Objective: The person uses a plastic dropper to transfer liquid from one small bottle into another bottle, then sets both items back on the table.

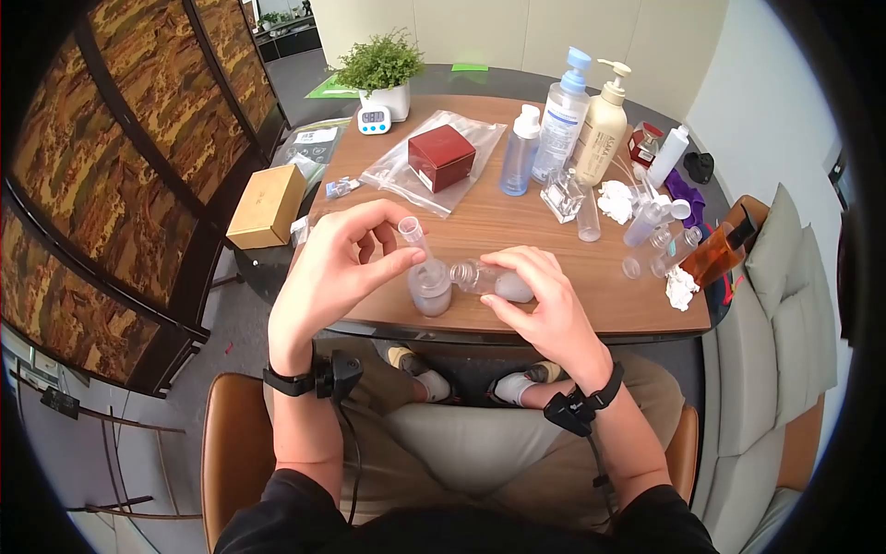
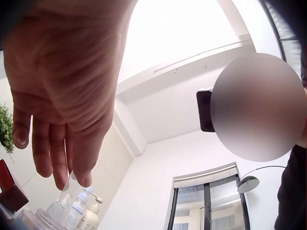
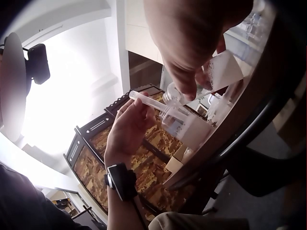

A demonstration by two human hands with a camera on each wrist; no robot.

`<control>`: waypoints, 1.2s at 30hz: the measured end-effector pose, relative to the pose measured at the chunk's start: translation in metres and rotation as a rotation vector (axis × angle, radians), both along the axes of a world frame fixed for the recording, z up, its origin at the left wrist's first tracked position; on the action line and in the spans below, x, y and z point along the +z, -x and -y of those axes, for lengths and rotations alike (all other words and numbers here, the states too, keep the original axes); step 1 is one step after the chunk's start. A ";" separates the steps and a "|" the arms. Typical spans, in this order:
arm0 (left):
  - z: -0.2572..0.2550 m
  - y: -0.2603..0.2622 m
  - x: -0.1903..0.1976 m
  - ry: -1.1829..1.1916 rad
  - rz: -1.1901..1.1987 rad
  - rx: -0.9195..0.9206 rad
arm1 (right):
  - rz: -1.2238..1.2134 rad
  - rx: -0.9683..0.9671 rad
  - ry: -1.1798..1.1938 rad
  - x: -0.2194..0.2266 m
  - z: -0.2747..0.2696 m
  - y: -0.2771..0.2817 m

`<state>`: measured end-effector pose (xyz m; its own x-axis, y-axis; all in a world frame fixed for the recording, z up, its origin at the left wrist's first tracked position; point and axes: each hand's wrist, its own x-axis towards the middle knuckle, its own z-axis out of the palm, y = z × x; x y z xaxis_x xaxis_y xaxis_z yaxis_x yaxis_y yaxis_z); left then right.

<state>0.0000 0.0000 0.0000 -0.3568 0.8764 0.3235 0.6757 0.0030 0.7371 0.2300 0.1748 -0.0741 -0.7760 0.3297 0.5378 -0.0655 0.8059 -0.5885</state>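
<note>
A clear wide-necked bottle [image 1: 430,294] stands upright near the table's front edge, with a narrow clear tube [image 3: 152,102] slanting up out of its mouth. My left hand [image 1: 334,263] pinches that tube near its upper end between thumb and finger; the other fingers are loosely bent. In the left wrist view, the left hand [image 2: 67,86] hangs over the tube. My right hand [image 1: 549,300] grips a second clear bottle [image 1: 478,275], which lies tilted on its side, its open neck right beside the upright bottle's mouth. In the right wrist view, the right hand [image 3: 192,43] partly hides it.
A red box [image 1: 441,155] lies on a plastic bag [image 1: 392,175]. Pump bottles [image 1: 561,120] stand at the back, with a glass perfume bottle [image 1: 561,196] before them. Small bottles, crumpled tissues [image 1: 616,201] and an amber bottle [image 1: 715,254] crowd the right. A potted plant [image 1: 380,66] stands back left.
</note>
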 end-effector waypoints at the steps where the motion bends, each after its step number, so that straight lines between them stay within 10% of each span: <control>1: 0.001 0.000 0.001 0.036 0.016 0.003 | -0.003 -0.004 0.005 0.000 0.001 0.000; 23: 0.000 -0.001 0.001 0.051 -0.006 0.003 | 0.001 0.012 0.039 -0.004 0.000 0.001; 36: 0.015 -0.001 0.007 -0.436 0.207 0.046 | -0.024 0.016 0.027 -0.004 0.000 0.002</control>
